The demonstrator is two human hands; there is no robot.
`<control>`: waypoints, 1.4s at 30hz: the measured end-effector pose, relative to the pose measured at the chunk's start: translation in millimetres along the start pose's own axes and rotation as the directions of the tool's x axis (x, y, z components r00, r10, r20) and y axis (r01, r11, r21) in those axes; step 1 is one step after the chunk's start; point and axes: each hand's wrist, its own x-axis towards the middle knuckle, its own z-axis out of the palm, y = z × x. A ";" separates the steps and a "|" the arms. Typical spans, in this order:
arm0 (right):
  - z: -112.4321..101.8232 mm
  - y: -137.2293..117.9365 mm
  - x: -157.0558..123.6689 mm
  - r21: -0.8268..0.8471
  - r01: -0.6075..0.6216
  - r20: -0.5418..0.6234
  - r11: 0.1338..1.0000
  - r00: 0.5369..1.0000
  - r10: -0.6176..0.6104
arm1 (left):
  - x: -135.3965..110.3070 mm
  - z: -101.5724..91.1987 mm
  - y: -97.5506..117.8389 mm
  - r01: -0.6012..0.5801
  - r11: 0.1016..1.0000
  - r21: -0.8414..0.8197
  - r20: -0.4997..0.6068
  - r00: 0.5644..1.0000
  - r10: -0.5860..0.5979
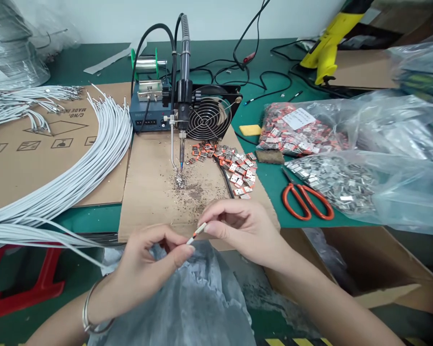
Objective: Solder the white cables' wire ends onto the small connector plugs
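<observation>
My left hand pinches a white cable near its end, between thumb and forefinger. The fingertips of my right hand are closed on a small USB connector, its metal shell pointing up and right. A bit of orange shows where the cable end and the connector meet; whether they are joined I cannot tell. Both hands are in front of the cardboard sheet's near edge. Beyond them a soldering iron hangs tip down in a stand, above scattered solder bits.
Loose orange-and-metal USB connectors lie right of the iron, before a fan. Orange-handled scissors and bags of connectors and metal shells are farther right. A white cable bundle curves along the left.
</observation>
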 end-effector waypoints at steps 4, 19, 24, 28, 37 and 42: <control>2.7 0.3 0.5 -0.011 -0.049 0.033 0.999 0.998 0.049 | -3.9 2.2 -0.5 0.172 0.957 -0.234 0.052 0.985 -0.165; 18.1 2.0 -0.5 0.067 -0.013 0.032 0.998 0.999 0.011 | -11.0 2.8 -12.6 0.271 0.815 -0.512 0.122 0.962 -0.243; 23.1 2.6 2.7 0.116 0.012 0.004 0.993 1.000 -0.012 | -9.6 3.8 -14.0 0.281 0.824 -0.493 0.111 0.959 -0.261; 23.8 4.2 5.2 0.112 0.049 -0.019 0.993 0.999 -0.048 | -8.4 4.0 -15.1 0.288 0.821 -0.492 0.112 0.957 -0.268; 7.3 3.2 -6.8 -0.220 0.200 -0.041 0.955 0.976 -0.213 | -10.3 4.3 -17.0 0.295 0.771 -0.564 0.097 0.951 -0.293; -72.4 -3.2 -38.2 -0.812 -0.345 -0.509 0.470 0.813 -0.282 | -16.2 1.1 -17.0 0.280 0.761 -0.585 -0.052 0.924 -0.380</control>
